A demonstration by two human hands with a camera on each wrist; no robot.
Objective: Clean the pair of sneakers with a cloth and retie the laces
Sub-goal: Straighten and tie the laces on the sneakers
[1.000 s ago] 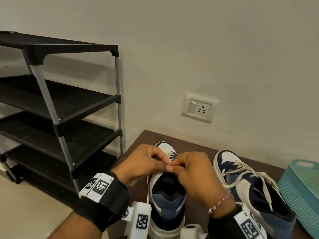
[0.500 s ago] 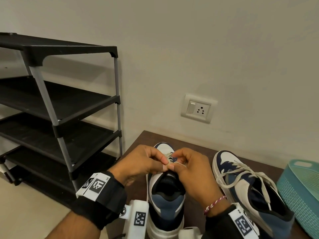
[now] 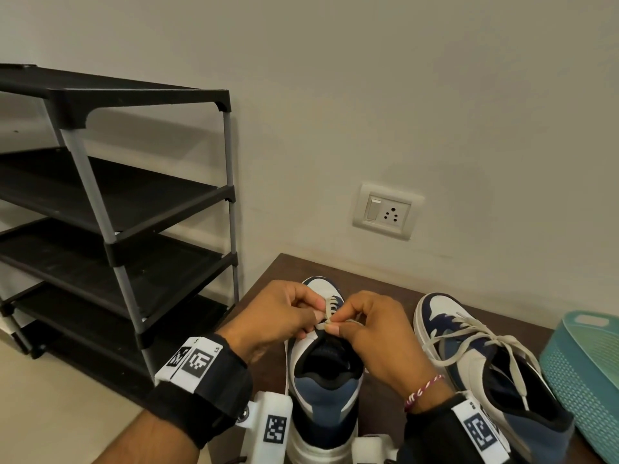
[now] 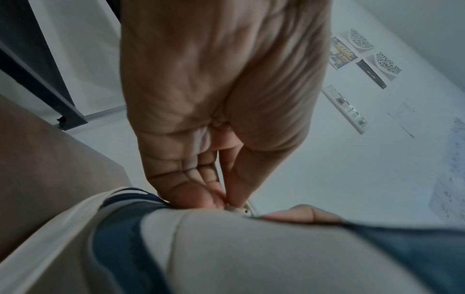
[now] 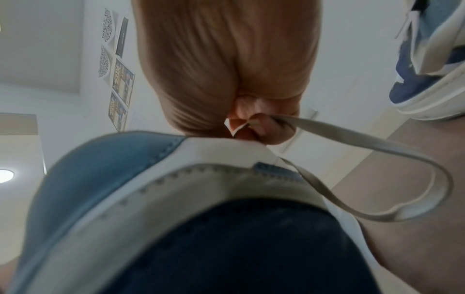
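Two blue, navy and white sneakers stand on a dark brown table (image 3: 274, 272). The left sneaker (image 3: 326, 396) points away from me, heel nearest. Over its tongue my left hand (image 3: 284, 316) and right hand (image 3: 365, 326) meet, each pinching the beige lace (image 3: 330, 309). In the right wrist view the lace (image 5: 352, 135) runs out of my pinched fingers (image 5: 274, 131) in a long loop beside the shoe collar (image 5: 156, 171). In the left wrist view my fingers (image 4: 201, 197) pinch the lace at the shoe's upper edge. The right sneaker (image 3: 485, 370) has its laces crossed loosely. No cloth shows.
A black shoe rack (image 3: 117, 212) with several shelves stands left of the table against the wall. A teal plastic basket (image 3: 586, 373) sits at the table's right edge. A wall socket (image 3: 387, 211) is above the table.
Both hands have shifted slightly forward over the tongue of the left sneaker, still pinched together; a short length of lace now shows between the fingertips.
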